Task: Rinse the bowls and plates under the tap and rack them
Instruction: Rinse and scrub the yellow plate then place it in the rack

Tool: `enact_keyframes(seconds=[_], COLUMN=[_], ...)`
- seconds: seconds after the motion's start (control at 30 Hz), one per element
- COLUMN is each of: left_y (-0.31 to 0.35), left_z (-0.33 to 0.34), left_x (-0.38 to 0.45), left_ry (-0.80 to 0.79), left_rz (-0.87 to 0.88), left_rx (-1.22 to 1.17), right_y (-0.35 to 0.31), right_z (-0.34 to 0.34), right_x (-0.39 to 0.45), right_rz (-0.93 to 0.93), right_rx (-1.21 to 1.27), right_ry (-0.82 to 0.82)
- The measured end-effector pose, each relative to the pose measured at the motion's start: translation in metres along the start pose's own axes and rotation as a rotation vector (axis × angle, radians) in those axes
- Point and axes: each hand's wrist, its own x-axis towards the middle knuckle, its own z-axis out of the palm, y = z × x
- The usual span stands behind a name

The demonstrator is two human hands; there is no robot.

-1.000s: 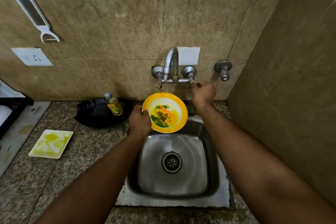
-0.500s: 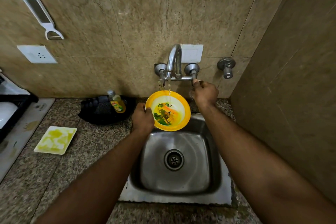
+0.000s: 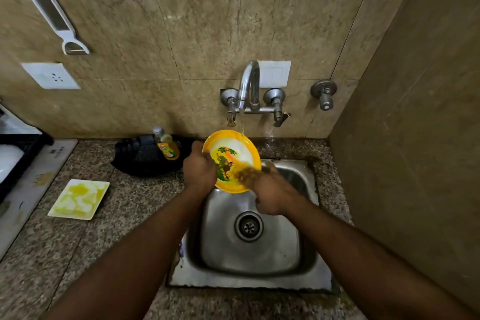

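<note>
Rinsing under way at centre frame: round yellow plastic bowl with a printed picture in its well (image 3: 231,161) held tilted toward the camera over the back edge of the square stainless steel sink (image 3: 306,262), so runoff falls into the basin rather than onto the speckled granite counter (image 3: 52,254). Left hand (image 3: 199,169) gripping the bowl by its left rim, fingers curled round the edge, thumb side apparently on the inner face, steadying it at an angle. Thin stream dropping from the curved chrome wall tap (image 3: 249,86) onto the upper right of the bowl's inside, a sensible spot, since water then sheets down across the whole face. Right hand (image 3: 270,189) at the bowl's lower right, blurred with motion; fingertips (image 3: 245,175) lying against the inner surface, probably rubbing residue loose, though whether straight or curled cannot be told through the blur. Waiting at lower left of frame: square white plate smeared with yellow (image 3: 79,199), flat on the counter, well apart from the sink, likely next in line. Small bottle of yellow dish liquid (image 3: 166,145) standing just left of the bowl, in front of a dark black item against the wall, within easy reach. Black rack-like frame (image 3: 15,158) at far left edge, only partly in view. Racking not yet begun for this bowl.
</note>
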Motion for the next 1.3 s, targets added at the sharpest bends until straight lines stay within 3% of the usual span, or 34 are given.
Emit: enact_keyframes(seconds=[0.07,0.13,0.33,0.43,0.5,0.57,0.63,0.73,0.87,0.93,1.07,1.2,1.3], left_y=[0.004,0.009,-0.005,-0.017,-0.017,-0.019,-0.023,-0.029,-0.034,-0.036,-0.019,0.01,0.018], left_z=[0.002,0.006,0.003,0.003,0.004,0.004,0.0,-0.008,-0.013,-0.006,0.027,0.07,0.088], left_x=[-0.002,-0.007,-0.005,-0.006,-0.008,-0.012,-0.014,-0.013,-0.005,0.0,-0.008,-0.02,-0.024], left_ry=[-0.028,-0.028,-0.03,-0.068,-0.093,-0.122,-0.142,-0.22,-0.258,-0.247,-0.313,-0.465,-0.534], left_rz=[0.007,-0.039,-0.184,-0.217,-0.208,-0.21,-0.218,-0.201,-0.166,-0.108,0.16,0.437,0.538], left_rx=[0.028,0.02,0.014,0.038,0.037,0.026,-0.001,-0.028,-0.055,0.108,0.621,0.432,0.267], right_y=[0.006,0.001,-0.026,-0.023,-0.014,-0.001,0.006,0.004,0.005,0.01,0.014,0.017,0.022], right_z=[0.001,0.003,0.024,0.019,0.014,0.01,0.009,-0.003,-0.013,-0.011,-0.018,-0.02,-0.016], right_x=[0.007,0.02,0.031,0.029,0.04,0.054,0.063,0.064,0.059,0.056,0.059,0.054,0.043], right_rz=[0.114,0.202,0.359,0.481,0.658,0.877,0.943,0.905,0.762,0.734,0.795,0.823,0.866], right_rx=[-0.104,-0.044,1.029,0.958,0.891,1.011,1.135,1.163,1.413,1.468,1.348,1.434,1.37], right_ry=[-0.045,-0.041,0.227,0.316,0.374,0.347,0.351,0.33,0.026,-0.002,0.288,0.404,0.477])
